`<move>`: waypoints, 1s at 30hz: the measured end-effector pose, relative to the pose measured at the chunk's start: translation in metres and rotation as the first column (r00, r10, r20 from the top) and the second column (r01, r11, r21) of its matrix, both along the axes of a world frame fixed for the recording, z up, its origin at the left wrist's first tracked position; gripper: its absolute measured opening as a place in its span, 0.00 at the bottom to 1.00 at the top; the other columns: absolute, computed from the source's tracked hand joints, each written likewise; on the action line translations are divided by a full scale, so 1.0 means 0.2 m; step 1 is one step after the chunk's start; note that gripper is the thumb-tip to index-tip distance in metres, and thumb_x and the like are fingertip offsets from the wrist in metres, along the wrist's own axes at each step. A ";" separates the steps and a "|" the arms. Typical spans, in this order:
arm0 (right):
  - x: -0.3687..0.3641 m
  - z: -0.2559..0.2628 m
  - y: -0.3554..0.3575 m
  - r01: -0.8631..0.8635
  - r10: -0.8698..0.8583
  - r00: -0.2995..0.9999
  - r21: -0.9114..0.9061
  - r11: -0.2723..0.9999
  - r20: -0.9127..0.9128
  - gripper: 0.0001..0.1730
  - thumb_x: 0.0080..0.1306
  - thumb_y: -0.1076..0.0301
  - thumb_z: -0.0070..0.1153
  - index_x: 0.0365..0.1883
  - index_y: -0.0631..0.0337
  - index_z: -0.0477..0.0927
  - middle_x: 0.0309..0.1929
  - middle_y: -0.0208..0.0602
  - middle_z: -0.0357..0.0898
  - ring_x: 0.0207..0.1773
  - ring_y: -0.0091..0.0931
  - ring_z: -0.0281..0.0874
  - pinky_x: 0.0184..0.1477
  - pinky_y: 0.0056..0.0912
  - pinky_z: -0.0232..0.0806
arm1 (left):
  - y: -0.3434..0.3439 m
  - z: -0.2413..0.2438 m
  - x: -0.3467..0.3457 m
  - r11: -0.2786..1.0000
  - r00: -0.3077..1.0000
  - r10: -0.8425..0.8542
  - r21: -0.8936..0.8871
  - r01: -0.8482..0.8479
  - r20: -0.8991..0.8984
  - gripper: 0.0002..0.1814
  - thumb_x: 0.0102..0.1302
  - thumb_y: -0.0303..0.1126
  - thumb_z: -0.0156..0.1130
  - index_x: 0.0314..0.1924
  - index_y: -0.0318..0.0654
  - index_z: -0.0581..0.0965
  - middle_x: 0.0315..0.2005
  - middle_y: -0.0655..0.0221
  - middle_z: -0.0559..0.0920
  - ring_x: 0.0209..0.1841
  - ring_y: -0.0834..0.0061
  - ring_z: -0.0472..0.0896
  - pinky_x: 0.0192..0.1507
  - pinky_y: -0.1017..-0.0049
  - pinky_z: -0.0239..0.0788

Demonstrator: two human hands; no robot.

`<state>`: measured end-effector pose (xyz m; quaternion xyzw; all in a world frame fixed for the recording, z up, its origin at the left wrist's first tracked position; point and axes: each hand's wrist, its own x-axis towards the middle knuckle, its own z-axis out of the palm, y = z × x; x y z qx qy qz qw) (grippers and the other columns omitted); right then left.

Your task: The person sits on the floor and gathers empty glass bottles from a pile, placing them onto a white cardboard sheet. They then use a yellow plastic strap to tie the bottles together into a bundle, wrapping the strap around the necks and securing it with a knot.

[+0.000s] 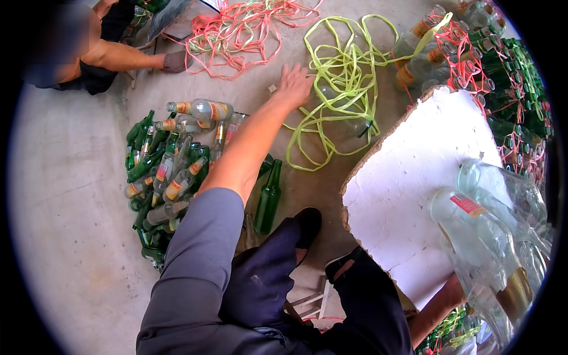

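Observation:
My left hand [293, 86] reaches forward over the concrete floor, palm down, fingers somewhat apart. Its fingertips are at the left edge of a loose tangle of yellow-green plastic strapping [337, 100]; whether they touch a strand is unclear. At the lower right my right forearm [437, 306] runs up beside a torn-edged white board [412, 177]. The right hand itself is hidden behind several clear glass bottles [475, 230], which lie over the board's right part. One of these bottles bears a red label.
A heap of green and clear bottles [173, 177] lies left of my arm; one green bottle [268, 199] is near my foot. Red strapping [235, 35] lies ahead, near another person's leg [120, 55]. Tied bottle bundles [510, 88] stack at right. A stool [313, 299] is below me.

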<state>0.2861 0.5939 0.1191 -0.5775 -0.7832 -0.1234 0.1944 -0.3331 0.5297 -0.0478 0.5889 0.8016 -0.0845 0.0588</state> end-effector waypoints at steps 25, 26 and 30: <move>-0.15 -0.06 0.15 -0.299 0.019 0.316 -0.081 0.951 -0.949 0.14 0.66 0.74 0.54 0.49 0.65 0.83 0.46 0.42 0.84 0.48 0.35 0.82 0.53 0.37 0.72 | -0.57 1.25 0.36 0.996 0.998 -0.054 -0.068 0.056 0.036 0.14 0.64 0.37 0.61 0.40 0.32 0.75 0.32 0.47 0.82 0.40 0.44 0.82 0.44 0.51 0.73; -0.14 -0.08 0.16 -0.315 -0.078 0.014 -0.079 0.946 -0.997 0.15 0.66 0.74 0.56 0.51 0.67 0.82 0.47 0.40 0.84 0.48 0.32 0.82 0.53 0.36 0.72 | -0.60 1.31 0.38 0.995 0.998 -0.044 -0.091 0.047 0.034 0.14 0.64 0.37 0.61 0.40 0.32 0.75 0.31 0.46 0.82 0.39 0.43 0.81 0.45 0.51 0.72; -0.14 0.01 0.08 -0.453 -0.357 -0.255 -0.215 0.865 -0.899 0.17 0.66 0.76 0.58 0.53 0.70 0.79 0.53 0.42 0.82 0.49 0.25 0.82 0.51 0.23 0.72 | -0.74 1.55 0.46 0.999 0.999 -0.032 -0.005 0.032 0.030 0.14 0.62 0.39 0.62 0.38 0.34 0.76 0.28 0.47 0.82 0.38 0.44 0.82 0.43 0.51 0.71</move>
